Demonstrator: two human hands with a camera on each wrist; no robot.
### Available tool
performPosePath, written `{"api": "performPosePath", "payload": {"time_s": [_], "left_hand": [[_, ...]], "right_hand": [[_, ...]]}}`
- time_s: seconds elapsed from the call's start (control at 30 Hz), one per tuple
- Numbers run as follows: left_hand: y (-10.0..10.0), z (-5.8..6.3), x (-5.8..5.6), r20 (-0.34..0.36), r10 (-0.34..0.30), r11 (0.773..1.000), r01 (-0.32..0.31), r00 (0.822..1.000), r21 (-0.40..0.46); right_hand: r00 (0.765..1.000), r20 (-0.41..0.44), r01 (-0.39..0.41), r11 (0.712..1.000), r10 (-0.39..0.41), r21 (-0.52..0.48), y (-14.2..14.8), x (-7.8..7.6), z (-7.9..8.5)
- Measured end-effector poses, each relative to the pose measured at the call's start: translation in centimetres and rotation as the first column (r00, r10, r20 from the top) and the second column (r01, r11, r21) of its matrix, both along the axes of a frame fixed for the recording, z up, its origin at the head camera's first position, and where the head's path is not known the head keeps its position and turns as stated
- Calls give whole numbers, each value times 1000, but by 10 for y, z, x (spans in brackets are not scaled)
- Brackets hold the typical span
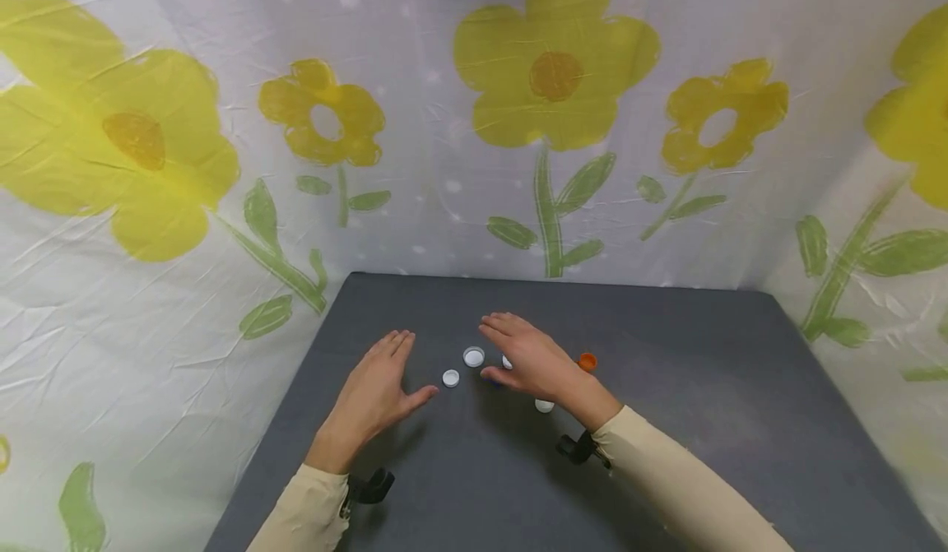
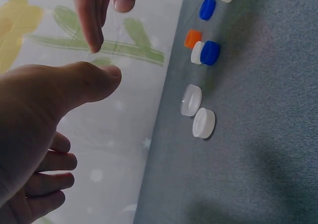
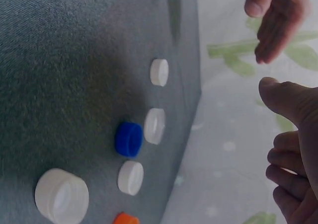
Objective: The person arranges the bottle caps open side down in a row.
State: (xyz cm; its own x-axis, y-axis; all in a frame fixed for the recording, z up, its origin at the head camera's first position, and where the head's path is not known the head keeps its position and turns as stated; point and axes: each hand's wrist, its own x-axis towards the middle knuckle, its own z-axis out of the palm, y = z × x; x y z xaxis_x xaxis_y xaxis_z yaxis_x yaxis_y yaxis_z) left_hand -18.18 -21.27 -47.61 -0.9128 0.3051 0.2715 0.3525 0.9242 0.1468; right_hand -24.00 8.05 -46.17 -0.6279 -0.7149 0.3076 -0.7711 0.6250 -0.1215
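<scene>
My left hand (image 1: 376,387) hovers over the left part of the table, thumb spread from straight fingers, holding nothing. To its right lie a small white bottle cap (image 1: 450,378) and a translucent-rimmed cap (image 1: 474,357). Above other caps hangs my right hand (image 1: 535,361), also holding nothing, with its fingers extended. It partly covers a white cap (image 1: 507,362) and a blue cap (image 3: 128,139) in the head view. Close to its wrist sit a larger white cap (image 3: 62,196) and an orange cap (image 1: 587,362). Neither hand touches a cap.
The dark grey table (image 1: 666,354) meets a hanging white sheet (image 1: 429,206) printed with yellow flowers at its back and sides. Further caps, among them another blue cap (image 2: 207,9), show in the left wrist view. Each wrist carries a black camera mount (image 1: 372,486).
</scene>
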Motion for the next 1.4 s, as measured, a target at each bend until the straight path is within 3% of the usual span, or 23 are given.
{"api": "performPosePath", "payload": {"time_s": [0.2, 0.6, 0.9, 1.1, 1.23, 1.4], "left_hand": [[3, -10, -7, 9, -4, 1000, 4, 1000, 30], [9, -45, -25, 51, -35, 997, 31, 998, 66], [13, -67, -34, 9, -78, 990, 77, 997, 114], [18, -80, -41, -55, -130, 978, 137, 990, 156], [25, -78, -43, 0, -97, 983, 96, 995, 157], [29, -81, -45, 76, -34, 995, 27, 996, 91]], "right_hand": [[999, 28, -38, 999, 38, 17, -17, -9, -15], [994, 48, -97, 993, 94, 63, -40, -21, -44], [993, 19, -117, 992, 116, 53, -58, -24, -61], [996, 26, -85, 995, 84, 54, -65, -24, -69], [998, 26, -51, 997, 50, 64, -68, -26, -74], [1000, 14, -17, 996, 16, 88, -70, -26, -81]]}}
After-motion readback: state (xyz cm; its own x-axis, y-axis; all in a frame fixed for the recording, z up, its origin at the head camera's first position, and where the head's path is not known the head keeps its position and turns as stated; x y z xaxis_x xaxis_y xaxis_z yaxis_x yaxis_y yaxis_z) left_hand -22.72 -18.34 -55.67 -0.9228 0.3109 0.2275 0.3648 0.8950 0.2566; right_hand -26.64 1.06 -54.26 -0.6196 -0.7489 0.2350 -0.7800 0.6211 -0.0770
